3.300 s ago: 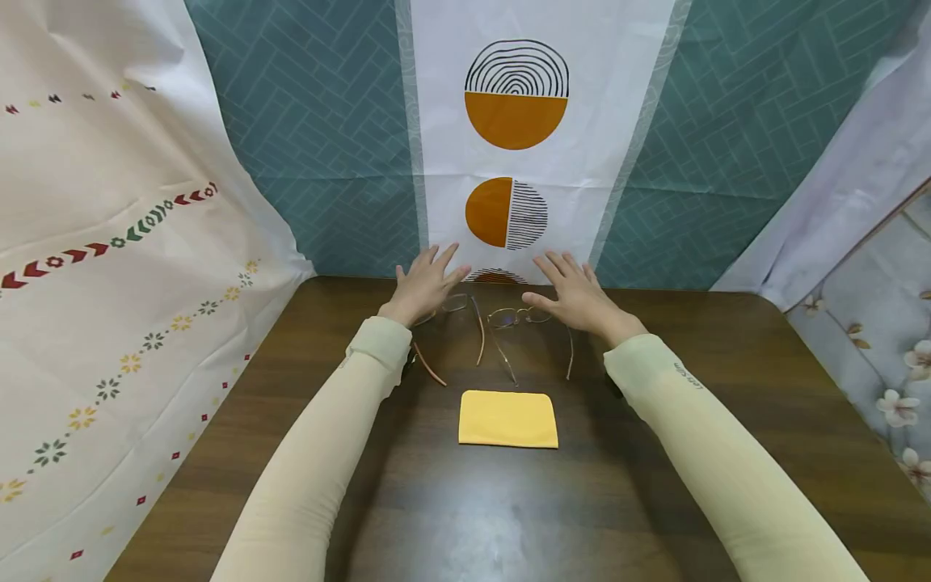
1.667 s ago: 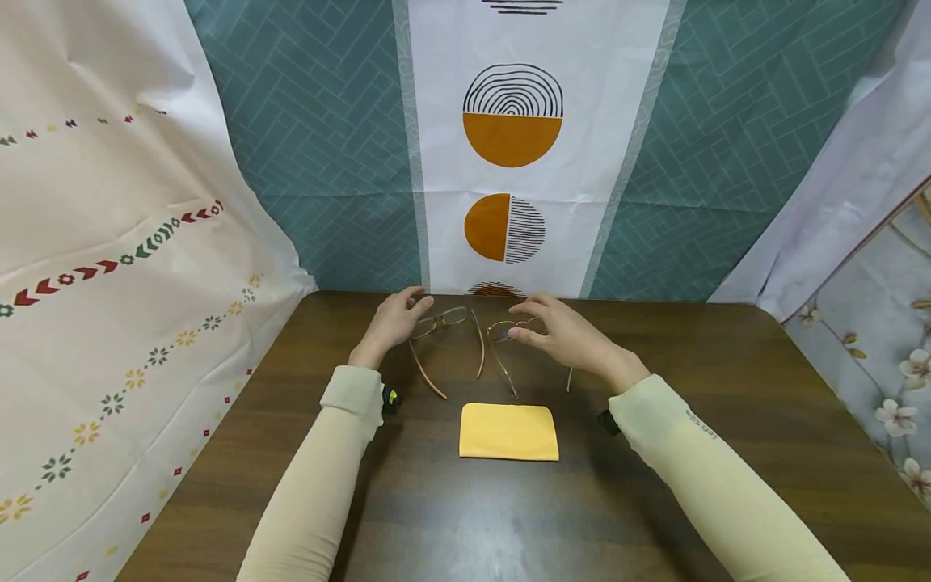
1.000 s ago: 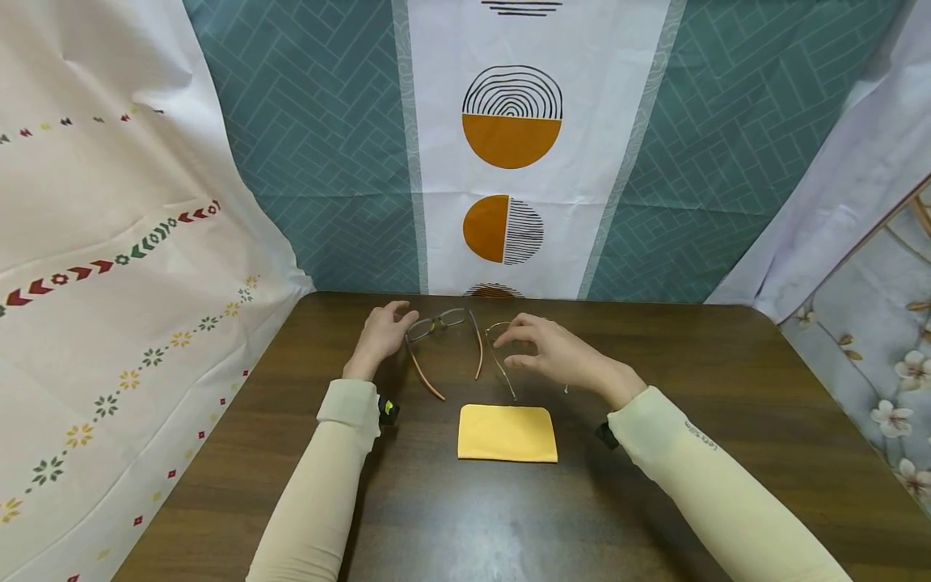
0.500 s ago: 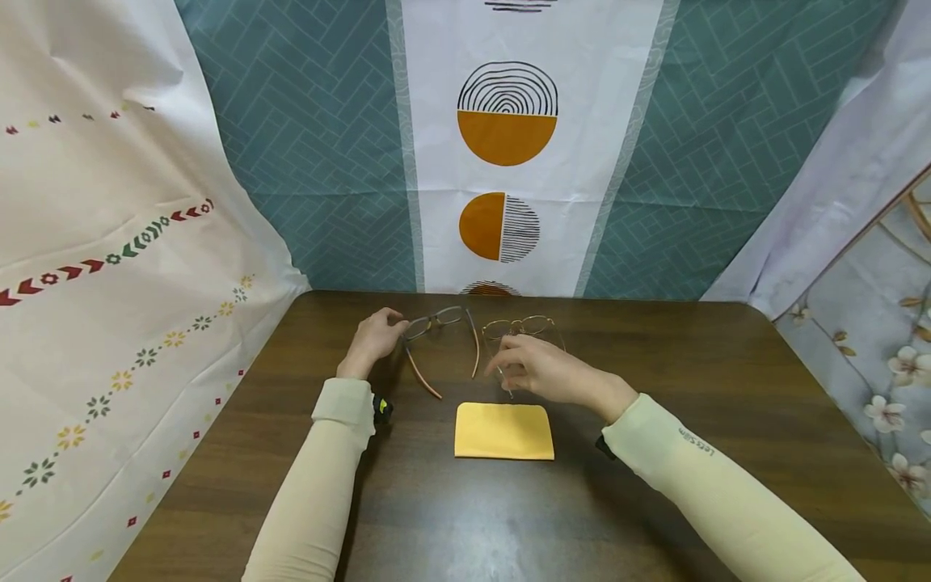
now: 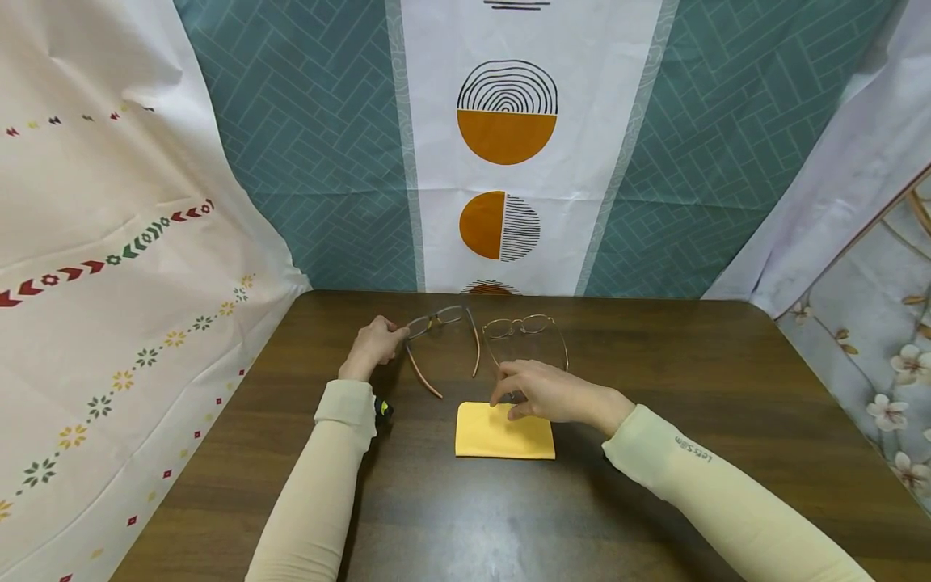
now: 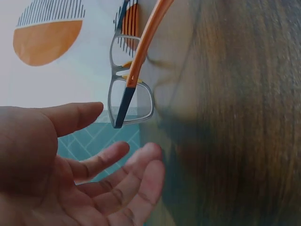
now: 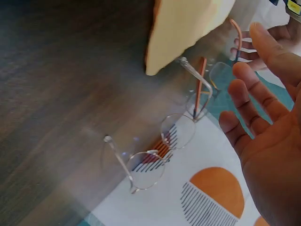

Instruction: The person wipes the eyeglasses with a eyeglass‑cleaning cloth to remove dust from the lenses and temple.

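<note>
In the head view my left hand (image 5: 374, 343) is at the left end of eyeglasses (image 5: 431, 322) with a grey frame and orange-brown temples. The left wrist view shows a gap between its thumb and fingers, just short of the grey frame (image 6: 110, 101). My right hand (image 5: 549, 392) hovers with bent, loose fingers over the upper edge of a flat yellow piece (image 5: 502, 440), like a folded cloth. From the right wrist, no object shows in that hand (image 7: 277, 141). Behind it stand gold wire-rimmed eyeglasses (image 5: 517, 324), temples unfolded towards me, one tip hidden by the hand.
Everything lies on a dark wooden table (image 5: 655, 364). A teal and white patterned curtain (image 5: 327, 162) hangs along its back edge. Cream printed fabric (image 5: 145, 283) borders the left side, and a floral cloth (image 5: 873, 347) the right.
My right hand has come back from the gold eyeglasses towards me, over the yellow piece, uncovering their frame. The left hand has shifted from behind the grey eyeglasses to their left end.
</note>
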### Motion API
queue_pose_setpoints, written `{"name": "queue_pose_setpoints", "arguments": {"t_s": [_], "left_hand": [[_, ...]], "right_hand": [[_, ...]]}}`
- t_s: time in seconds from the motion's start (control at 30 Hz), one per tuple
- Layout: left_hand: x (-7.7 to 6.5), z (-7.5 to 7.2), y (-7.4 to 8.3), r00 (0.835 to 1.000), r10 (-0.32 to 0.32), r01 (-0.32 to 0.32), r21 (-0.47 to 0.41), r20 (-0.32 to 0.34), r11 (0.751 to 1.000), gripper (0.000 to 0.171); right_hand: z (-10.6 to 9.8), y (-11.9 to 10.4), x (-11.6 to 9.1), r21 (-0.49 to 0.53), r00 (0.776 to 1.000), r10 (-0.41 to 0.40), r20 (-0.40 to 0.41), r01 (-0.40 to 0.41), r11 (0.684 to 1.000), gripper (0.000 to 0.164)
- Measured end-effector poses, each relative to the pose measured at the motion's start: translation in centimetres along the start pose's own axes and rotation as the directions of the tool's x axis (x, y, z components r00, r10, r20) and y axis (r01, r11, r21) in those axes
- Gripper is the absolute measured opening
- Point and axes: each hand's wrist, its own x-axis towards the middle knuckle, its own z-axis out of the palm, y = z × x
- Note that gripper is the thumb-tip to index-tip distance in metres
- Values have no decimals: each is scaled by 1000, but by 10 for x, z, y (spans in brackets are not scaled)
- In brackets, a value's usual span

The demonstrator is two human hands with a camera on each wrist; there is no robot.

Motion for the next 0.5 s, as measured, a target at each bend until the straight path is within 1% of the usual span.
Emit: {"name": "queue_pose_setpoints", "arguments": {"t_s": [0.13,0.27,0.4,0.5], "left_hand": [[0,1,1,1000,-23,23,-4,8,1000,50],[3,3,2,999,-23,24,-15,27,1000,49],[5,4,2,999,-27,27,-5,42,1000,47],[6,5,2,998,-48,48,-6,44,999,46]], "right_hand": [[5,3,-2,-16,999,-45,6,45,999,31],[11,3,-2,-32,997,-80,5,81,996,30],[19,3,-1,-43,996,-90,10,91,995,29],[24,1,-1,-33,997,-68,27,69,997,27]]}}
